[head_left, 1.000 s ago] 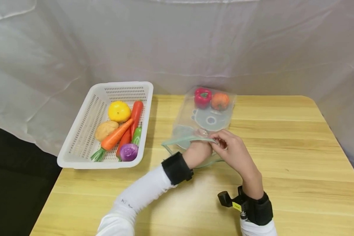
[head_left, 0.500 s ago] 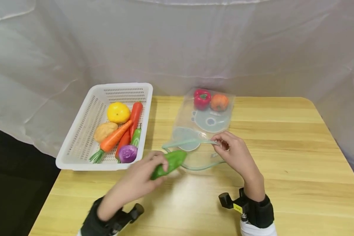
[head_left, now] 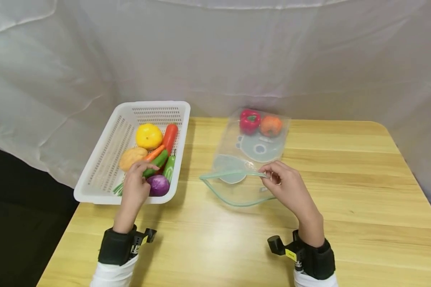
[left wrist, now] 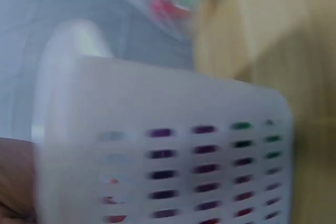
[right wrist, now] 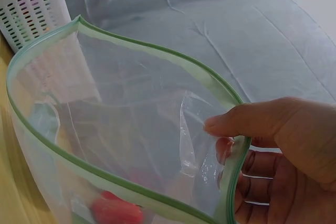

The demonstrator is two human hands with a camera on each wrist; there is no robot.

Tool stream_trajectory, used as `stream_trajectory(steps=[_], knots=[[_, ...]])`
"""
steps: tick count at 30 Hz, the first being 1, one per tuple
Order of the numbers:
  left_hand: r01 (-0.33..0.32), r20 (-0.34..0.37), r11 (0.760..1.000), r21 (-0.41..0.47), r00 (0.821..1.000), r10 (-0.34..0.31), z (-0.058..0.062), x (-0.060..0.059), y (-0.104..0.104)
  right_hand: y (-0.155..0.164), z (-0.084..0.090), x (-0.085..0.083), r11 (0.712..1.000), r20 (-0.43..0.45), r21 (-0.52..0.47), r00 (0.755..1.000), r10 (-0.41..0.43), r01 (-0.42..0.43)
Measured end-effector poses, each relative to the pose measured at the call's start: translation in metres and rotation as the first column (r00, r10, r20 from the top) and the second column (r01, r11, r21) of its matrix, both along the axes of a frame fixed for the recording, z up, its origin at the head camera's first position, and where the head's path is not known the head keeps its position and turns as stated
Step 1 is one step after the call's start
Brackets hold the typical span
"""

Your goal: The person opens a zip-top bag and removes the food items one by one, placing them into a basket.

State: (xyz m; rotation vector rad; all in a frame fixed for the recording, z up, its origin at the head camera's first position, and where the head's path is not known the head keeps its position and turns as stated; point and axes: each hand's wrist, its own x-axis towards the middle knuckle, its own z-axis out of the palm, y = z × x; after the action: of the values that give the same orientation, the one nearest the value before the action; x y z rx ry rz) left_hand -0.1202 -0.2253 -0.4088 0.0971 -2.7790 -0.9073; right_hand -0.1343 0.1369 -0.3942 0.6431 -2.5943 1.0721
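Note:
In the head view, my left hand (head_left: 136,181) is inside the white basket (head_left: 80,191), its fingers curled at the lower end of a dark green cucumber (head_left: 159,159). The cucumber lies slanted over an orange carrot (head_left: 155,152). A purple onion (head_left: 159,185) is just below it. My right hand (head_left: 285,181) pinches the green-edged mouth of a clear zip bag (head_left: 230,201) and keeps it spread. At the bag's far end lie a red bell pepper (head_left: 249,122) and an orange tomato-like vegetable (head_left: 271,126). The left wrist view is blurred and shows mostly the basket's wall (left wrist: 173,103).
Also in the basket are a yellow squash-like vegetable (head_left: 149,136), a potato (head_left: 132,158), a red carrot-like vegetable (head_left: 170,136) and a slim green pepper (head_left: 169,168). The wooden table (head_left: 352,191) reaches back to a grey cloth (head_left: 237,52).
My left hand has come out of the bag with the cucumber and moved left into the basket. My right hand has stayed on the bag's edge.

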Motion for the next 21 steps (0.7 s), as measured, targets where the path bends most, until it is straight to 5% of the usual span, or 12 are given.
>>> stream_trajectory(steps=[4,7,9,11,13,14,16,19,21], knots=[[-0.006,-0.059,1.000,0.000,0.998,0.006,-0.014,-0.005,0.004,0.001,-0.001,0.001,1.000,0.008,0.000,1.000,-0.005,0.005],[0.025,-0.255,0.999,0.040,0.967,-0.014,-0.018,-0.005,0.019,0.002,-0.001,0.001,1.000,0.005,0.001,1.000,-0.008,0.008],[0.107,-0.425,0.991,0.079,0.903,-0.064,-0.018,-0.004,0.035,0.001,0.000,0.001,1.000,0.006,0.002,1.000,-0.006,0.006],[0.239,-0.558,0.967,0.083,0.816,-0.154,-0.018,0.000,0.056,0.001,0.000,0.002,1.000,0.004,0.004,1.000,0.002,-0.002],[0.393,-0.604,0.918,0.060,0.746,-0.280,-0.016,0.008,0.080,0.000,0.000,0.002,1.000,0.002,0.006,1.000,0.008,-0.008],[0.468,-0.593,0.883,0.042,0.723,-0.355,-0.014,0.012,0.093,0.000,0.000,0.002,1.000,-0.001,0.009,1.000,0.008,-0.008],[0.582,-0.503,0.813,0.008,0.705,-0.500,-0.011,0.019,0.119,0.000,0.000,0.002,1.000,-0.014,0.010,1.000,0.005,-0.005],[0.652,-0.260,0.757,-0.044,0.724,-0.639,-0.004,0.021,0.153,-0.001,0.000,0.002,1.000,-0.031,0.009,1.000,0.005,-0.005],[0.647,-0.097,0.754,-0.114,0.748,-0.657,0.001,0.015,0.170,-0.002,-0.001,0.002,1.000,-0.036,0.008,0.999,0.011,-0.010]])
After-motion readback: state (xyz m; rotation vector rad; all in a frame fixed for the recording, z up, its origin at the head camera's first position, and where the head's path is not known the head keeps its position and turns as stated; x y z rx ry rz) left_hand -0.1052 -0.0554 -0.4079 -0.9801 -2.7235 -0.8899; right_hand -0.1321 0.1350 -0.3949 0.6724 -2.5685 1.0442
